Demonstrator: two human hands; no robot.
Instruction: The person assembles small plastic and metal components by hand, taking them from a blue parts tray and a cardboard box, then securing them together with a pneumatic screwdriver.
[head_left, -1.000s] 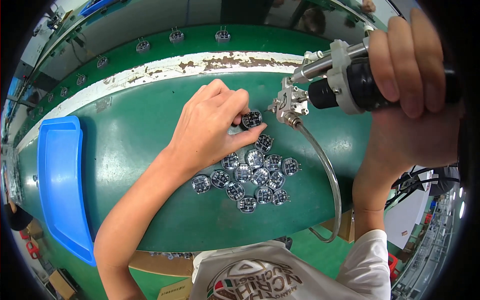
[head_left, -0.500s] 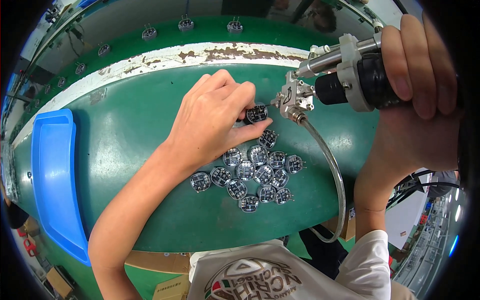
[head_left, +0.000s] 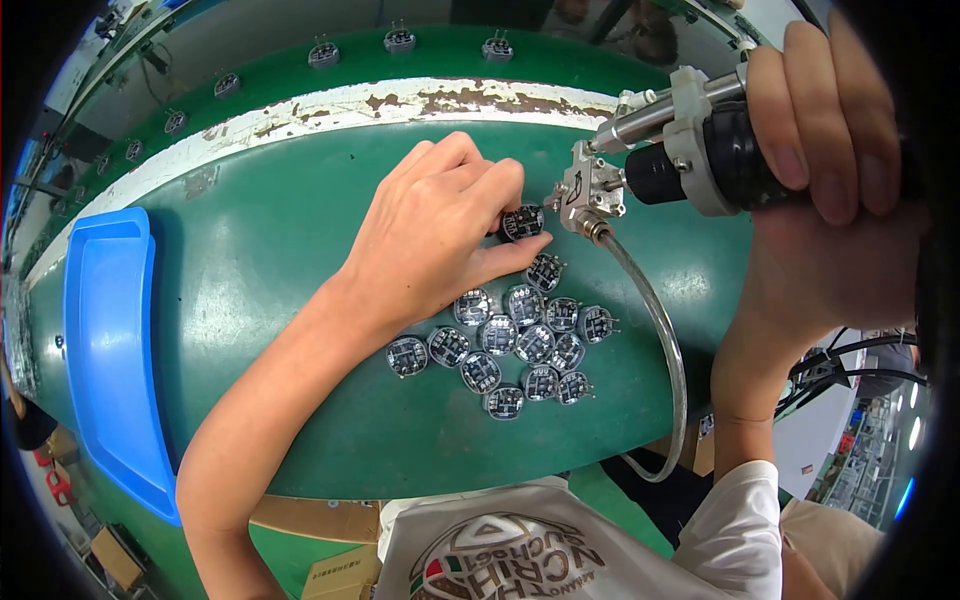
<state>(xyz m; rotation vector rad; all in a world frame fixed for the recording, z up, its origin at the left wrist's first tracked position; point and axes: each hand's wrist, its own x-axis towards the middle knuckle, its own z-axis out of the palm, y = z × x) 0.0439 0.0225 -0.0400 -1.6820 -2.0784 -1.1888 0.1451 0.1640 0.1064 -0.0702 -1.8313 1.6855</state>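
Note:
My left hand (head_left: 425,225) pinches a small round circuit module (head_left: 523,223) between thumb and fingers, just above the table. The module is dark with pale parts on its upper face. My right hand (head_left: 825,125) is wrapped round a hand-held tool (head_left: 655,172) with a black body and a silver metal head. The tip of that head meets or nearly meets the right side of the held module; contact is hard to tell. A clear hose (head_left: 650,300) curves down from the head. Several similar round modules (head_left: 498,335) lie grouped below my left hand, some with thin pins sticking out.
A blue plastic tray (head_left: 110,360) lies at the left of the green table (head_left: 300,440). Beyond a worn white edge (head_left: 300,120), more modules (head_left: 400,40) stand in a row on a green strip. Black cables (head_left: 850,350) run at the right.
The modules on the far strip have shifted to the right. My left hand still holds its module, and the tool remains beside it with little movement.

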